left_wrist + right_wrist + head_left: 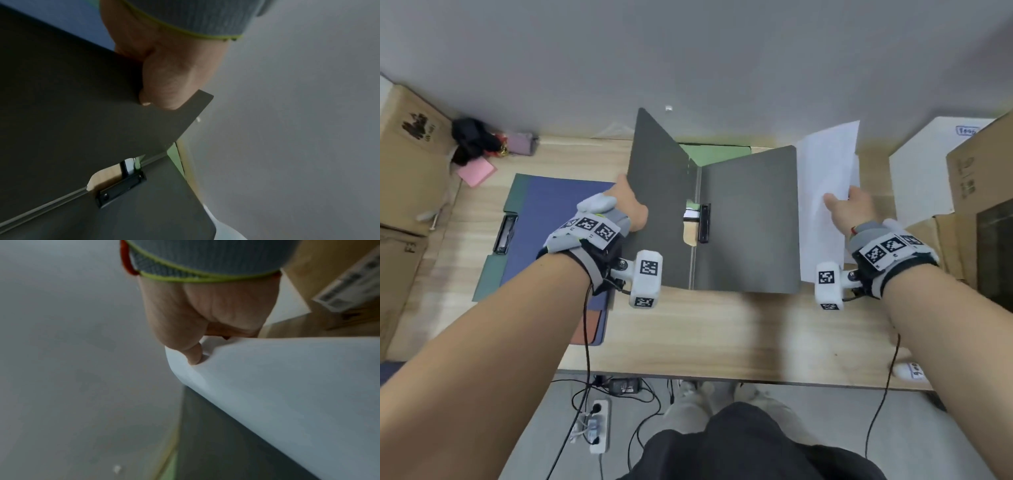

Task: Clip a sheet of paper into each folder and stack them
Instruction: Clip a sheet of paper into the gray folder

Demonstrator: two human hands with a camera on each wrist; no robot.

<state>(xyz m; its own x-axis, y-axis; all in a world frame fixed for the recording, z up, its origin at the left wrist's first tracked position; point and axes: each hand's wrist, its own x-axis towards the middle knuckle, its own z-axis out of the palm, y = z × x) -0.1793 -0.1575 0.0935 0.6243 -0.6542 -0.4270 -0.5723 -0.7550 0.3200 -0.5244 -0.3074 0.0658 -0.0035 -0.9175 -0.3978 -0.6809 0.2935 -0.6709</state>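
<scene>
— What's the biggest thing there?

— The wooden bench (722, 329), set against a grey wall, with cardboard boxes (410, 164) at its left end and more at the right.

— And on it?

— In the middle a dark grey folder (746, 219) lies open. Its right cover is flat on the bench; its left cover is lifted and stands tilted up. A black clip (704, 222) sits by the spine. A green folder (714, 154) shows behind it, partly covered.

— Anything to the left?

— A stack of folders (551, 219), blue on top with green beneath and an orange-brown corner at the near edge. I think a metal clip lies at its left edge, but it is small and blurred. A pink pad (476, 173) lies farther back.

— The paper?

— A white sheet of paper (825, 192) is raised just beside the grey folder's right edge, tilted, its lower part by the bench.

— The hands?

— The left hand (628, 205) grips the lifted cover's outer edge, fingers curled round it. The right hand (854, 210) pinches the sheet, thumb on the upper face.
</scene>
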